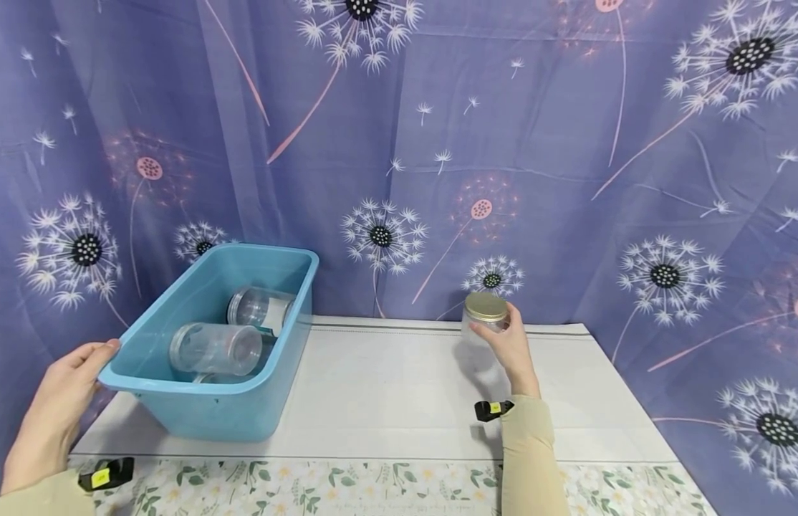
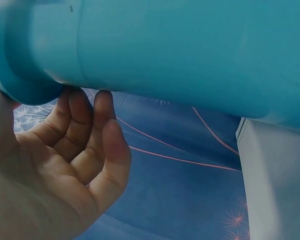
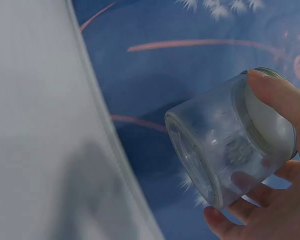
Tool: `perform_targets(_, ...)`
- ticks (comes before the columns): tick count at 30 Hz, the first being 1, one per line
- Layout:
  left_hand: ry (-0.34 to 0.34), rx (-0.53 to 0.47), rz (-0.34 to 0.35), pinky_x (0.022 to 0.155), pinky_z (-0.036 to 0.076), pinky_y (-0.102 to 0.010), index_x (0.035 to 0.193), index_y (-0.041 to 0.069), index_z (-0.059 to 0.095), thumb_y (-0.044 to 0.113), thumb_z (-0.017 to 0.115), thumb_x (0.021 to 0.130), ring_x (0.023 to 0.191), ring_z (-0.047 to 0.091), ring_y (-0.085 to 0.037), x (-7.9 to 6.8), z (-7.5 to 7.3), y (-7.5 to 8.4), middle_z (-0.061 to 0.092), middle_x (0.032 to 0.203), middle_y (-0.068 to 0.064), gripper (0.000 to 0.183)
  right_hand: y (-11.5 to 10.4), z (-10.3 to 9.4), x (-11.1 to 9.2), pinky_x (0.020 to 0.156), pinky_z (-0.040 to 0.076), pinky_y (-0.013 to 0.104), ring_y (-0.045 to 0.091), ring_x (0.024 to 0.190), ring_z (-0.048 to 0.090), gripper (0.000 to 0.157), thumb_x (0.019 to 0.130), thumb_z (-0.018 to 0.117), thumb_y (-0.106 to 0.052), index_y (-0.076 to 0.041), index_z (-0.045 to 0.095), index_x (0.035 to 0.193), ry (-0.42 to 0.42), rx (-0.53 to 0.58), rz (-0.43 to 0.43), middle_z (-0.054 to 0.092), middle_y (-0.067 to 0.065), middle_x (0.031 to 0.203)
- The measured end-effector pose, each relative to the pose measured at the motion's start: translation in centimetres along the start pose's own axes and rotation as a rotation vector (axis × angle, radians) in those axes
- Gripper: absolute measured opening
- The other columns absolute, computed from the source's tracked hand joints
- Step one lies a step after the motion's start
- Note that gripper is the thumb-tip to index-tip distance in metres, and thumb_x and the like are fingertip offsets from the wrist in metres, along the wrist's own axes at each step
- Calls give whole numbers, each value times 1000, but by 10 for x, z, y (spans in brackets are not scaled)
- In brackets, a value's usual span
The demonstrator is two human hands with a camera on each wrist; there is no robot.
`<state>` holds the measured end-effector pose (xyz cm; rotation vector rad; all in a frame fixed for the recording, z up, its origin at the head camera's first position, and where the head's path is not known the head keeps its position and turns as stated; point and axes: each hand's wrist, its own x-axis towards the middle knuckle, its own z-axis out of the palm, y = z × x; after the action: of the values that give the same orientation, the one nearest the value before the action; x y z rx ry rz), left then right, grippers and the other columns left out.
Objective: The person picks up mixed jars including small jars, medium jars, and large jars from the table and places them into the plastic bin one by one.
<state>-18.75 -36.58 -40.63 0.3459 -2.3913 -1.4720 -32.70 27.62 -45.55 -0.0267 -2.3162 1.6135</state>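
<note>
A clear jar with a gold screw lid [image 1: 486,307] is in my right hand [image 1: 516,351], near the back edge of the table. The right wrist view shows the thumb on one side of the jar [image 3: 210,145] and the fingers on the other, its base apart from the tabletop. At the left, my left hand [image 1: 66,394] holds the near left corner of a blue plastic tub [image 1: 212,412], thumb over the rim. Beneath that rim, in the left wrist view, the fingers [image 2: 80,117] are bent against the tub. Inside lie a clear jar [image 1: 208,349] and another [image 1: 260,308] on their sides.
A white cloth [image 1: 386,387] covers the table, with a floral strip [image 1: 347,487] along the front. Purple dandelion-print curtain [image 1: 534,143] hangs behind and at both sides. Part of another clear thing shows low in the tub, mostly hidden.
</note>
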Motion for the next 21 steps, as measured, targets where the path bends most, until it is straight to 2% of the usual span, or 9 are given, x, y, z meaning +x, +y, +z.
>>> perform_targets(5, 14, 15, -2, 60, 40, -22, 82, 20, 65, 41, 50, 102, 73, 48, 0, 0, 1, 0, 57, 72, 16, 33, -24, 3, -5, 106, 28, 53, 31, 126, 41, 101, 76, 86, -31, -8, 25, 153, 2, -49, -67, 44, 17, 139)
perform_targets(12, 12, 27, -16, 64, 37, -25, 82, 17, 66, 42, 49, 102, 77, 46, 1, 1, 1, 0, 56, 74, 19, 35, -54, 9, -16, 101, 36, 51, 30, 122, 45, 101, 74, 87, -38, -11, 29, 152, -38, -78, -113, 46, 14, 136)
perform_targets(21, 24, 22, -7, 63, 36, -24, 81, 20, 65, 40, 50, 101, 77, 45, 2, 1, 2, 0, 53, 75, 23, 32, -83, 26, -26, 98, 38, 51, 29, 120, 47, 93, 73, 88, -34, -16, 36, 149, -95, -94, -198, 49, 11, 132)
